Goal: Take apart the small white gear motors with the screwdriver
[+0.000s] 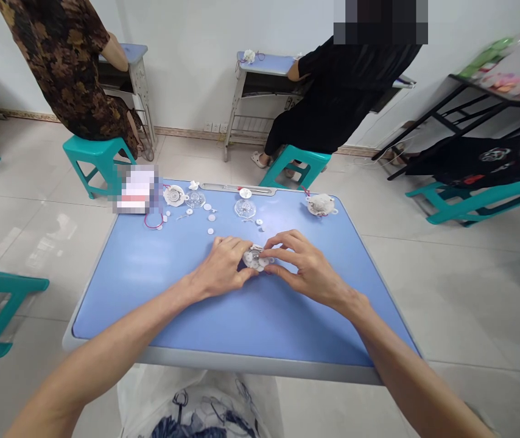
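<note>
Near the middle of the blue desk (173, 316), a small round white plastic gear mechanism (254, 258) is between my two hands. My left hand (226, 264) closes round its left side, fingers behind and thumb in front. From the right, my right hand (303, 267) reaches over the mechanism; its index and middle fingertips touch the top near a shiny centre, and the thumb is at the lower right edge. Whether those fingertips pinch a small part I cannot make out. Behind my hands lie a clear round plastic piece (245, 209) and a small white gear (259, 222).
At the back left are another white mechanism (175, 195), a clear disc (195, 199), several small white discs and a red wire loop (153, 220). A white unit (321, 205) lies back right. A blurred box (136, 190) is at the left edge. Two people sit on green stools ahead.
</note>
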`<state>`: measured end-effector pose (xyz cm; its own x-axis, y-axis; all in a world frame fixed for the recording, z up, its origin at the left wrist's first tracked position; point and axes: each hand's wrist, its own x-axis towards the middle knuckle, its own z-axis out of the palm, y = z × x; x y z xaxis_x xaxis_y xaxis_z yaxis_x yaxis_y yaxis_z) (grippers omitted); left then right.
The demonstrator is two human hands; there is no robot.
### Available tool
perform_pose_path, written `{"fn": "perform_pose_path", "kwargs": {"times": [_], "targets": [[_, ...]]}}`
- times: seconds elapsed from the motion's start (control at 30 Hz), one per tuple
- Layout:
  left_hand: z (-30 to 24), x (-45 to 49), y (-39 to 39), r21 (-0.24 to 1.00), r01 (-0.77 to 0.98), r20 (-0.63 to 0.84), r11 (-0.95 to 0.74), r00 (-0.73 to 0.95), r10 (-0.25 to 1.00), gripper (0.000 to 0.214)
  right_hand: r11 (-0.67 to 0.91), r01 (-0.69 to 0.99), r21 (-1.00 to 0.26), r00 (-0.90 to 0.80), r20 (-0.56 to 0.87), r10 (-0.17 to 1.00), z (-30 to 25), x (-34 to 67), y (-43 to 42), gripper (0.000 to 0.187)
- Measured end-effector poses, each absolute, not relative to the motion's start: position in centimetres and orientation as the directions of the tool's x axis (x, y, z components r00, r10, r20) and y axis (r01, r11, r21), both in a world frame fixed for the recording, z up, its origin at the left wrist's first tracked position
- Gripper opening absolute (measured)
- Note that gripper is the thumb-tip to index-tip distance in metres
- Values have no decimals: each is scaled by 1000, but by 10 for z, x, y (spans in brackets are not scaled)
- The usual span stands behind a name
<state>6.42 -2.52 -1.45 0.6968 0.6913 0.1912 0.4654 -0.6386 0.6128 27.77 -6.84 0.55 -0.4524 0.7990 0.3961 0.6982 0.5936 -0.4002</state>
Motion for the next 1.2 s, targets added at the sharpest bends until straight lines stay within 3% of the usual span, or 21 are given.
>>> {"fn": "perform_pose_path", "kwargs": {"times": [0.8, 1.2], "targets": [[-16, 64, -25, 611, 467, 195, -639, 694, 693, 28, 587, 677, -444, -461, 366, 809, 11, 277, -70, 24], [-16, 64, -25, 620, 462, 197, -634, 690, 696, 26, 604, 697, -386, -490, 359, 794, 12, 275, -70, 24]]}}
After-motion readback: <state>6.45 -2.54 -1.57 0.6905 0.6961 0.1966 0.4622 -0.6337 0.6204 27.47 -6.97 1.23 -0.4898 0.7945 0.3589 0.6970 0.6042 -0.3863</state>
